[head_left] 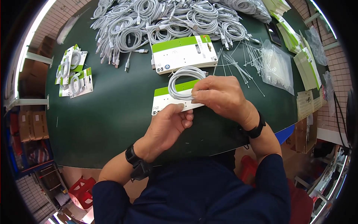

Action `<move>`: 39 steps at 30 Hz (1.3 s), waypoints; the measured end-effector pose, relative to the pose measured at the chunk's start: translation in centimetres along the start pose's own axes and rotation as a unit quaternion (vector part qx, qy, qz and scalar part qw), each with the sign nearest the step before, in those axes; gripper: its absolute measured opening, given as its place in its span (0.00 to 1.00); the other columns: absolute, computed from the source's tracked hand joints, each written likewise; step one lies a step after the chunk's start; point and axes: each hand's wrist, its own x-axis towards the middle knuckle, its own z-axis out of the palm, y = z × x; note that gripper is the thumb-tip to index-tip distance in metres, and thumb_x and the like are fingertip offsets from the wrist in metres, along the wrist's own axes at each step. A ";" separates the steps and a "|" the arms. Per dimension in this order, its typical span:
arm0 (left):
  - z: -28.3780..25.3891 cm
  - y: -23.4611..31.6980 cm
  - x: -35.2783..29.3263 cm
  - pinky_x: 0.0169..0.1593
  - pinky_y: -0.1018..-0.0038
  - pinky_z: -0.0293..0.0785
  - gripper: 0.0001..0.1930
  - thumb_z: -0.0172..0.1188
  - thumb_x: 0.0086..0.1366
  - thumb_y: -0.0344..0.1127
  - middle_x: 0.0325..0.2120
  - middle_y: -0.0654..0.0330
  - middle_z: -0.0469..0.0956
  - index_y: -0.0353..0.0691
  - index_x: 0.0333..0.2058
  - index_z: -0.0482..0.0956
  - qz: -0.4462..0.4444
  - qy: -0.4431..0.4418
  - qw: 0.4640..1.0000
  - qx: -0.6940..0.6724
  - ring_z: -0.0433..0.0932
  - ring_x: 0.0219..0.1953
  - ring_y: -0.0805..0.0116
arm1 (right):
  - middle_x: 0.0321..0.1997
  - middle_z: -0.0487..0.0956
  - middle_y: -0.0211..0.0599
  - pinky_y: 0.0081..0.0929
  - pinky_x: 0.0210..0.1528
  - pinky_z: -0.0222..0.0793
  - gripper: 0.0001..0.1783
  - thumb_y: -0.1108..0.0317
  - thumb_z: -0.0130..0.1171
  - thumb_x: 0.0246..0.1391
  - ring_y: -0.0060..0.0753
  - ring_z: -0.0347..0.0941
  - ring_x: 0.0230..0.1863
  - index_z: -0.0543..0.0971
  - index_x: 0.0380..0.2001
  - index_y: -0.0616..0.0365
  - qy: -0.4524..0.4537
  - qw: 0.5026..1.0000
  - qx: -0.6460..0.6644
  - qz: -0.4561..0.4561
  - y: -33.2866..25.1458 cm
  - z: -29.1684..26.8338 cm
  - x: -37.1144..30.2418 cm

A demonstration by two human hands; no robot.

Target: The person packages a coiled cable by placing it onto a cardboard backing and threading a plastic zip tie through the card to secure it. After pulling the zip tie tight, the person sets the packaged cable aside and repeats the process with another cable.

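Observation:
A coiled white USB cable [172, 84] lies against a green-and-white packaging card [160, 101] in front of me. My left hand [169, 121] grips the card's lower edge, thumb on top and fingers curled beneath. Pinched in my right hand [220, 94] is the right side of the coil, at the card's right part, which that hand partly hides. Just beyond stands a stack of the same cards [175, 56]. Whether a tie is between my right fingertips cannot be made out.
A large heap of coiled white cables [160, 22] covers the far middle. Loose cable ties [238, 67] and a clear bag of ties [276, 69] lie at right, near more card stacks [307, 67]. Carded cables [76, 84] sit at left. A phone [274, 35] rests far right.

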 end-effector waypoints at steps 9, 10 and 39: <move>1.4 1.7 0.4 0.36 0.72 0.77 0.13 0.53 0.66 0.25 0.34 0.55 0.81 0.31 0.48 0.76 0.132 -0.031 0.979 0.152 0.80 0.32 0.68 | 0.35 0.84 0.35 0.29 0.31 0.72 0.17 0.75 0.74 0.40 0.36 0.77 0.30 0.82 0.36 0.54 0.022 0.999 -0.037 0.011 -0.8 -2.2 2.7; 1.5 2.1 0.6 0.36 0.72 0.76 0.13 0.53 0.66 0.26 0.34 0.55 0.81 0.31 0.49 0.76 0.151 -0.042 0.969 0.189 0.79 0.33 0.68 | 0.35 0.84 0.33 0.30 0.32 0.71 0.17 0.74 0.75 0.40 0.36 0.76 0.31 0.82 0.36 0.53 0.016 0.999 -0.051 0.005 -0.9 -2.0 3.0; 3.0 2.8 2.4 0.16 0.84 0.65 0.16 0.57 0.71 0.41 0.31 0.60 0.79 0.35 0.48 0.74 0.234 0.052 0.924 0.299 0.73 0.18 0.80 | 0.34 0.82 0.33 0.24 0.30 0.72 0.18 0.71 0.78 0.40 0.28 0.77 0.32 0.84 0.37 0.56 0.012 0.984 0.096 0.148 -0.7 0.3 1.7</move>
